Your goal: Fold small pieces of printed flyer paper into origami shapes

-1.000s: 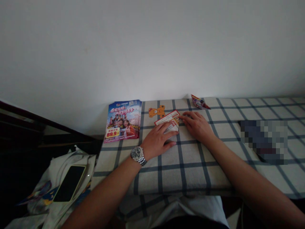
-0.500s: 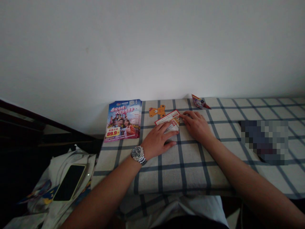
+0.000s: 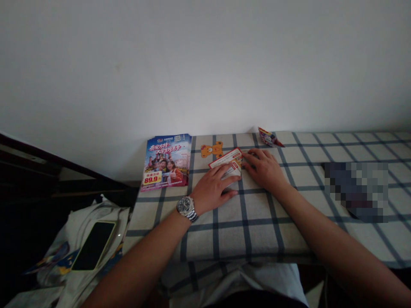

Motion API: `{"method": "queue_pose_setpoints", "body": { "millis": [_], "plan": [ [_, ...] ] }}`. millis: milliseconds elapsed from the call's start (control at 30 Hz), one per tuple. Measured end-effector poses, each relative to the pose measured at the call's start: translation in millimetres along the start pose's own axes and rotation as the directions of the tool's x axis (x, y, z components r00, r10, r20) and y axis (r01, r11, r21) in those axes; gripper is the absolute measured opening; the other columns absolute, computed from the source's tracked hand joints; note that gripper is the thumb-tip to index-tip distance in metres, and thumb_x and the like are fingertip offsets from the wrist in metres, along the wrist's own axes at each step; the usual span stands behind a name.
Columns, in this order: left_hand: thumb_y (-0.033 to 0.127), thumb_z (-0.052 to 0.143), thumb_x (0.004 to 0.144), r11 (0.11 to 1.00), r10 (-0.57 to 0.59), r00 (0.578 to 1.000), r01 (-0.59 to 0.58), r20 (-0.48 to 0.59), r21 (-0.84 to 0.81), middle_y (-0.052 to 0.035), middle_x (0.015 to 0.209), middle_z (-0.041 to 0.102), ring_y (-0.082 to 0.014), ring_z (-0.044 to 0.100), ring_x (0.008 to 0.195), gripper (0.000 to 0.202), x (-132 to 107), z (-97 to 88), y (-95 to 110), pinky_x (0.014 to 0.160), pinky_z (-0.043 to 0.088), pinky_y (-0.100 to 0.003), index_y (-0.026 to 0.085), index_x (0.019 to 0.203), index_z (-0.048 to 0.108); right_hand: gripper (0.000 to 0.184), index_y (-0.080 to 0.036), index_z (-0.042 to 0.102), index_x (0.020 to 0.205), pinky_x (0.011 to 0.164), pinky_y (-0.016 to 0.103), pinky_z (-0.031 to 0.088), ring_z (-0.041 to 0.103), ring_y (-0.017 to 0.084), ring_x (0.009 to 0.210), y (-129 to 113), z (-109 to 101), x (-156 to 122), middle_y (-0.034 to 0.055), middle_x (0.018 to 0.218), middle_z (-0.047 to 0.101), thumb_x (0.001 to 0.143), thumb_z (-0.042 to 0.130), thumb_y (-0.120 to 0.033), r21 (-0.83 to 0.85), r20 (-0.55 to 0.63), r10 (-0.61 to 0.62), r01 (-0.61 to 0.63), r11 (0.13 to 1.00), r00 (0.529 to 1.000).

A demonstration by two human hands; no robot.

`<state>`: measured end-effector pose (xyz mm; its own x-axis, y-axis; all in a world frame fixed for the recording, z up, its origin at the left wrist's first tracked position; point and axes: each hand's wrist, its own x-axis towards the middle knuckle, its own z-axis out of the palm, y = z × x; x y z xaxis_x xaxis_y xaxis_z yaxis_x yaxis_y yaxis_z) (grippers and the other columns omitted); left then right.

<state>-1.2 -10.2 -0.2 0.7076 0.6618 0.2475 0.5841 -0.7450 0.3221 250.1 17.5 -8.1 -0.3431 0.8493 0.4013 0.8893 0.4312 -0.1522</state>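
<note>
Open tablecloth point(image 3: 302, 169) beside right hand point(image 3: 263, 168), flyer stack point(image 3: 167, 160) blocking left side, wall point(image 3: 205, 64) behind.

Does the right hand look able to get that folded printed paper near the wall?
Probably yes: the folded printed paper sits just beyond the right hand, with only checked tablecloth between, though that hand is busy at the red-edged paper.

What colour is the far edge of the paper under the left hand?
Red; the paper shows best in the head view.
</note>
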Motion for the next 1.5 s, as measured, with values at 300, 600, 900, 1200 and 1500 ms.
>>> {"method": "queue_pose_setpoints", "body": {
  "millis": [300, 600, 900, 1200, 1500],
  "plan": [
    [0.042, 0.066, 0.097, 1.000, 0.006, 1.000, -0.006, -0.003, -0.016, -0.0096, 0.156, 0.045, -0.0303, 0.042, 0.145, 0.042, -0.2, -1.3, -1.9, 0.122, 0.038, -0.052, 0.030, 0.137, 0.063, 0.046, -0.026, 0.066, 0.134, 0.098, 0.055, 0.050, 0.059, 0.036, 0.114, 1.5, 2.9, -1.2, 0.0134, 0.129, 0.064, 0.093, 0.068, -0.048, 0.102, -0.022, 0.014, -0.012, 0.995, 1.000],
    [0.043, 0.065, 0.098, 1.000, 0.009, 1.000, -0.009, 0.009, -0.004, -0.0109, 0.157, 0.044, -0.0312, 0.042, 0.146, 0.041, 0.3, -2.8, -1.2, 0.122, 0.038, -0.053, 0.029, 0.137, 0.063, 0.050, -0.025, 0.066, 0.136, 0.099, 0.053, 0.051, 0.060, 0.036, 0.116, 0.3, 2.6, -0.5, 0.0134, 0.130, 0.064, 0.093, 0.068, -0.050, 0.105, -0.015, 0.044, -0.042, 0.994, 0.999],
    [0.043, 0.065, 0.098, 1.000, 0.014, 1.000, -0.014, -0.004, -0.001, -0.0108, 0.157, 0.044, -0.0311, 0.042, 0.146, 0.041, -0.3, -1.8, -2.2, 0.121, 0.039, -0.053, 0.029, 0.137, 0.063, 0.045, -0.026, 0.065, 0.139, 0.104, 0.051, 0.049, 0.060, 0.033, 0.123, 1.6, -5.1, -4.4, 0.0101, 0.141, 0.064, 0.100, 0.060, -0.048, 0.083, 0.029, -0.034, 0.031, 0.996, 0.999],
    [0.042, 0.066, 0.098, 0.999, 0.026, 0.999, -0.027, -0.024, -0.026, -0.0108, 0.156, 0.046, -0.0314, 0.043, 0.145, 0.041, -0.4, -0.6, -4.6, 0.120, 0.041, -0.054, 0.029, 0.136, 0.063, 0.048, -0.027, 0.047, 0.156, 0.111, 0.053, 0.042, 0.050, 0.029, 0.143, 16.5, -4.5, -12.7, 0.0044, 0.159, 0.052, 0.109, 0.043, -0.037, 0.087, 0.174, -0.192, 0.179, 0.980, 0.966],
    [0.044, 0.066, 0.098, 1.000, 0.015, 1.000, -0.015, -0.012, -0.013, -0.0105, 0.158, 0.043, -0.0313, 0.042, 0.145, 0.042, -0.7, 0.5, -4.6, 0.121, 0.039, -0.053, 0.030, 0.137, 0.063, 0.047, -0.025, 0.049, 0.154, 0.110, 0.049, 0.046, 0.055, 0.028, 0.138, 5.6, -2.1, -7.5, 0.0053, 0.161, 0.048, 0.108, 0.040, -0.028, 0.015, 0.131, -0.077, 0.076, 0.997, 0.988]
  ]
}}
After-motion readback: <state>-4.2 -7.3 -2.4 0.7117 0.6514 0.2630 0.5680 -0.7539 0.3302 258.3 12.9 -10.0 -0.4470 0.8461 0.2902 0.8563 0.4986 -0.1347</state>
